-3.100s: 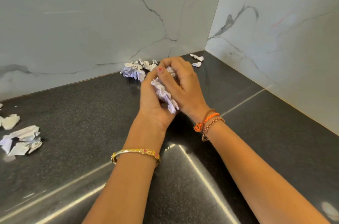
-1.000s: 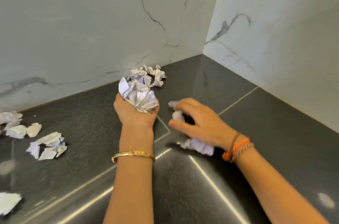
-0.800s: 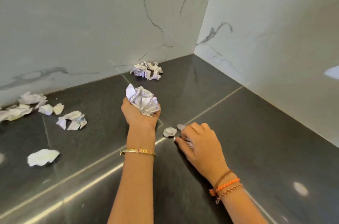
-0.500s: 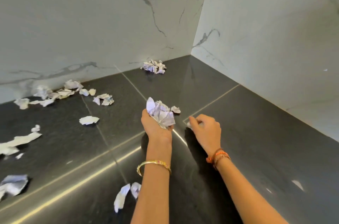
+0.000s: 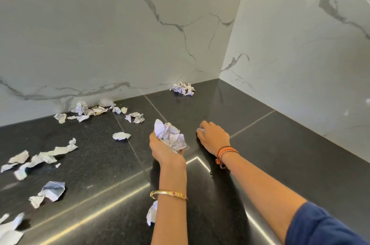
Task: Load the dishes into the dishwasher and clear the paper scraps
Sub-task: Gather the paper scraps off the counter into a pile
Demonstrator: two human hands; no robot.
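a person's two hands work over a dark, glossy surface (image 5: 280,154) that meets white marbled walls (image 5: 100,34) in a corner at the upper right of the frame. the left hand (image 5: 163,147), at centre frame, is cupped palm up with its fingers curled around a wad (image 5: 170,136) of crumpled paper. the right hand (image 5: 213,136), just right of it, is palm down with curled fingers pinching a small scrap (image 5: 200,130) against the surface.

compared with a second ago, the view has pulled back and swung left, so many more scraps show: a row (image 5: 94,110) along the wall at centre left, a clump (image 5: 182,88) near the corner, loose pieces (image 5: 40,157) at the left edge, and one piece (image 5: 151,213) by the left forearm at the bottom. the wad has moved lower and nearer the camera with the left hand, and the right hand has gathered the strays beside it.

no dishes or dishwasher appear. judging from this, paper clearing is only partly done, with most scraps left to collect.
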